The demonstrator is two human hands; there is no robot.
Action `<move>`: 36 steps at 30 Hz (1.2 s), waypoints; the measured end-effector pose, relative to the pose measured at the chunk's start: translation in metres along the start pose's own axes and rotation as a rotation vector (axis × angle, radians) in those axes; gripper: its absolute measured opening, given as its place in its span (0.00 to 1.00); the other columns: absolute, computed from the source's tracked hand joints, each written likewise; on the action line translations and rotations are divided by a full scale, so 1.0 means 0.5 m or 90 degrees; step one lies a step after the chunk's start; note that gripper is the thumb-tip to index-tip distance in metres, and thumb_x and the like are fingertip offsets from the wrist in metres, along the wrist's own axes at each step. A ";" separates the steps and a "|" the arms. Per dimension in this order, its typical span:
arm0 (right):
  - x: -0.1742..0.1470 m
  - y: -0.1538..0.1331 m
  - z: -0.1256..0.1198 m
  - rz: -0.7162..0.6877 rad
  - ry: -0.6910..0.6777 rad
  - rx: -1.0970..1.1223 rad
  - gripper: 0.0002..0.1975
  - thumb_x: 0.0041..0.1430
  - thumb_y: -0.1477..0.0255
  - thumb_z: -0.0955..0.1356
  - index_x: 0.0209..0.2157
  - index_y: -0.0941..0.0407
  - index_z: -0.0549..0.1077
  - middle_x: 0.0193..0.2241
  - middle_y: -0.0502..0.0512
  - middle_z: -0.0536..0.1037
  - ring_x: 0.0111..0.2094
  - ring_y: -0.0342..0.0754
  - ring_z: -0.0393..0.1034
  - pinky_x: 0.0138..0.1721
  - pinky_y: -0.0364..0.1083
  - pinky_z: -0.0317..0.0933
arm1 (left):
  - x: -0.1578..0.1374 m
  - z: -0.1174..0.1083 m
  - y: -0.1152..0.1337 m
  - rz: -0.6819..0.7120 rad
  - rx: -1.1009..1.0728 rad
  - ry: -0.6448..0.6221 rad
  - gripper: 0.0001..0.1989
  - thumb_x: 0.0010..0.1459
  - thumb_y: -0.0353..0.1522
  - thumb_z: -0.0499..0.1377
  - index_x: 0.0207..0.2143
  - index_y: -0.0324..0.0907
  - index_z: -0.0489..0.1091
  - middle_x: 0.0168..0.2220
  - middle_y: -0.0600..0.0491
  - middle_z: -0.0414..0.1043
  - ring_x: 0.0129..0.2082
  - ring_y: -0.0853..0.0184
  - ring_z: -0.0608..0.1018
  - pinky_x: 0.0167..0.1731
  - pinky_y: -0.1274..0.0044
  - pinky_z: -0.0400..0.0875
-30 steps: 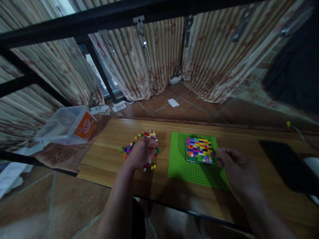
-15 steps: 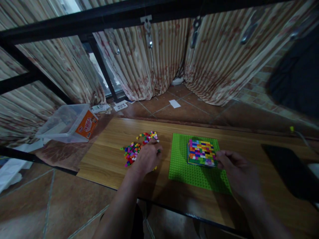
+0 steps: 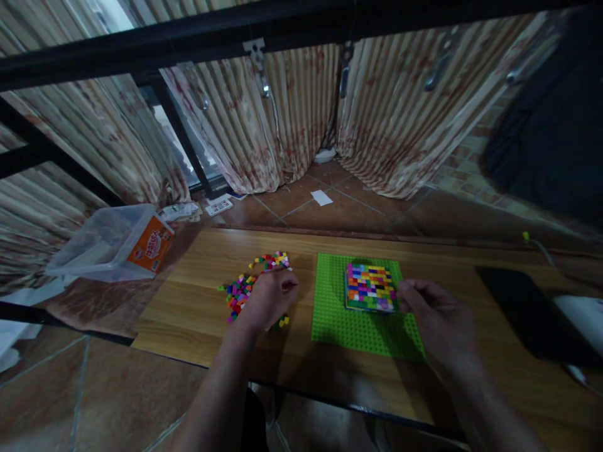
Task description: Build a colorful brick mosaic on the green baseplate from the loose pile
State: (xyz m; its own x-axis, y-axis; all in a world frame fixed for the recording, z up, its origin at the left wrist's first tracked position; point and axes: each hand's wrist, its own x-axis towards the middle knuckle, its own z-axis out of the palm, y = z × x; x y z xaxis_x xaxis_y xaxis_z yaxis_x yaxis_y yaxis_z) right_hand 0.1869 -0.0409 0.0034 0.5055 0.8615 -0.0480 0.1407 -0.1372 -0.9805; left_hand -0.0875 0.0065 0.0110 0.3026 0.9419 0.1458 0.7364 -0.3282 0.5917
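A square block of small multicoloured toy bricks (image 3: 370, 285) sits on the green studded baseplate (image 3: 330, 323). My right hand (image 3: 438, 320) is at the block's right edge, thumb and fingers pinched together; anything between the fingertips is too small to make out. To the left, my left hand (image 3: 272, 296) hovers at a pile of loose bricks (image 3: 241, 290), its fingers curled in a closed shape. What it holds, if anything, is hidden. Several yellow bricks (image 3: 283, 321) lie below that hand.
The wooden table (image 3: 181, 295) carries a dark flat panel (image 3: 522, 307) and a white object (image 3: 581, 317) at the right. A clear plastic bin (image 3: 106, 245) with an orange label stands left of the table. Black metal bars (image 3: 198, 47) and curtains (image 3: 301, 113) are beyond.
The whole view has shifted slightly, so things sit further left. My left hand has drawn its fingers in beside the loose bricks. My right hand stays pinched at the block's right edge.
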 end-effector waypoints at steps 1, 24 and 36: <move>-0.001 -0.002 0.001 0.001 0.001 0.001 0.14 0.47 0.59 0.73 0.28 0.56 0.76 0.22 0.49 0.75 0.23 0.42 0.67 0.25 0.41 0.61 | 0.000 -0.001 0.000 -0.003 -0.025 0.001 0.07 0.54 0.24 0.56 0.28 0.38 0.74 0.26 0.53 0.74 0.27 0.70 0.74 0.30 0.80 0.65; -0.052 -0.024 0.026 -0.263 -0.099 -0.036 0.07 0.59 0.64 0.69 0.35 0.52 0.78 0.32 0.52 0.79 0.34 0.47 0.73 0.37 0.46 0.66 | 0.007 0.051 0.083 -0.068 -0.500 -0.049 0.11 0.54 0.30 0.61 0.42 0.38 0.72 0.34 0.52 0.72 0.33 0.70 0.73 0.34 0.78 0.69; -0.066 -0.035 0.039 -0.225 -0.254 0.008 0.06 0.59 0.66 0.69 0.32 0.52 0.78 0.31 0.50 0.79 0.33 0.45 0.71 0.36 0.44 0.64 | 0.001 0.071 0.144 0.071 -0.512 -0.077 0.11 0.59 0.28 0.59 0.45 0.39 0.67 0.34 0.53 0.70 0.36 0.71 0.73 0.40 0.79 0.69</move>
State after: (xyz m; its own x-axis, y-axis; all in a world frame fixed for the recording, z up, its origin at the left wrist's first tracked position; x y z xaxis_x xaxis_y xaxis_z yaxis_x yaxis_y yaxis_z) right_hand 0.1513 -0.0572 0.0186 0.0652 0.9736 0.2189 0.2321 0.1986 -0.9522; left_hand -0.0128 -0.0193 0.0258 0.4451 0.8776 0.1782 0.0527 -0.2243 0.9731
